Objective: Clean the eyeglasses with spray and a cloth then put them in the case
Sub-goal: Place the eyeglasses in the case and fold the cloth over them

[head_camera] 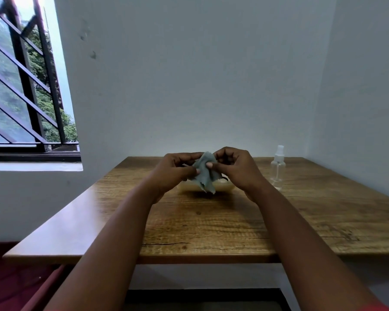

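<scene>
Eyeglasses mostly hidden (wiping, likely): your left hand and right hand pinched the cloth around them, over the case.

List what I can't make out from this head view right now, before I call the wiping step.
- Eyeglasses: almost wholly hidden in the head view behind the grey cloth and both hands; only a dark tip shows.
- Left hand and right hand grip: fingertips covered by cloth folds.
- Pale case: mostly blocked by hands and cloth; open or closed unclear.
- Spray bottle: liquid level too faint to read.
</scene>
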